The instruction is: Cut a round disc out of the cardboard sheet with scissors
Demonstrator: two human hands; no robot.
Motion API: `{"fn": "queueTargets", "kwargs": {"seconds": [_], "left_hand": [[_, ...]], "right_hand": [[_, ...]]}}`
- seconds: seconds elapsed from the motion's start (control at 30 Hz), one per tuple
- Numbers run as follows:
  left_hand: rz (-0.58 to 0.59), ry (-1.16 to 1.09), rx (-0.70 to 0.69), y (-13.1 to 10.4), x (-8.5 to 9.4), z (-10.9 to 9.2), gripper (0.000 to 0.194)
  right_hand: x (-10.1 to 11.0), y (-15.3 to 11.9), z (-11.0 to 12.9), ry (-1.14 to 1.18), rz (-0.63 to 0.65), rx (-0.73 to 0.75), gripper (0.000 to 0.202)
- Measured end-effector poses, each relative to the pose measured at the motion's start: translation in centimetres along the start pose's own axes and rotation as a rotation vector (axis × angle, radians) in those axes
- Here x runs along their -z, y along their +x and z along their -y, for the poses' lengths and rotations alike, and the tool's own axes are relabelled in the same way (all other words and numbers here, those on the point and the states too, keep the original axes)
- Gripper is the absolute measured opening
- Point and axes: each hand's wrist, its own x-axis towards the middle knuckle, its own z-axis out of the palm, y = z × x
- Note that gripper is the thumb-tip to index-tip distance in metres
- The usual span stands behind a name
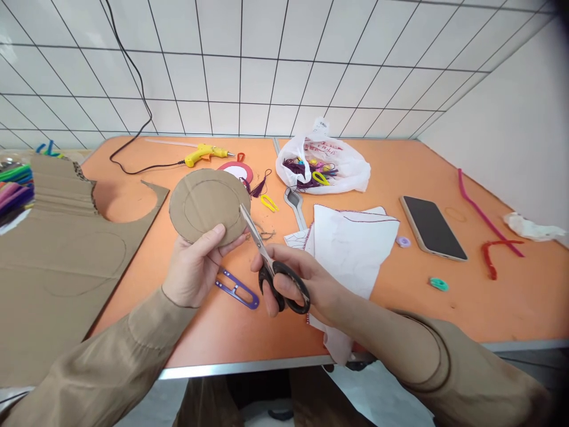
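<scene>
A round cardboard disc (207, 204) with a smaller circle drawn on it is gripped at its lower edge by my left hand (200, 261), thumb on top. My right hand (297, 273) has its fingers through the black handles of a pair of scissors (262, 243). The scissors' blades point up and left, with their tips at the disc's right edge. Whether they touch the cardboard I cannot tell. Under my hands on the orange table (213, 338) lies a purple thread snipper (237, 289). White cloth (351, 243) with dark stitched edges rests beyond my right hand.
On the left, a large cardboard sheet (57, 308) has a round cut-out and a drawn circle. Farther back are a yellow glue gun (207, 154) with its cord and a plastic bag (347, 169) of tassels. A phone (433, 228) and pipe cleaners (489, 213) lie right.
</scene>
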Motion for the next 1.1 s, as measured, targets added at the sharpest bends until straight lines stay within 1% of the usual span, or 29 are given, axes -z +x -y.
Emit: {"fn": "queueTargets", "kwargs": {"seconds": [0.1, 0.4, 0.53, 0.67, 0.9, 1.1], "left_hand": [[0.003, -0.01, 0.005, 0.01, 0.04, 0.01, 0.046], [-0.006, -0.029, 0.008, 0.24, 0.2, 0.06, 0.031], [-0.018, -0.072, 0.0, 0.4, 0.38, 0.18, 0.037], [-0.02, -0.105, -0.001, 0.45, 0.46, 0.27, 0.041], [-0.028, -0.062, -0.005, 0.29, 0.17, 0.19, 0.044], [-0.013, -0.041, -0.017, 0.28, 0.26, 0.25, 0.044]], "right_hand": [[0.1, 0.04, -0.09, 0.0, 0.002, -0.004, 0.054], [0.27, 0.08, -0.29, -0.011, 0.008, -0.007, 0.056], [0.27, 0.1, -0.22, -0.004, 0.014, -0.02, 0.055], [0.26, 0.03, -0.27, -0.01, 0.012, -0.001, 0.052], [0.23, 0.02, -0.22, -0.025, 0.014, -0.036, 0.056], [0.24, -0.01, -0.32, -0.023, 0.002, 0.0, 0.055]]}}
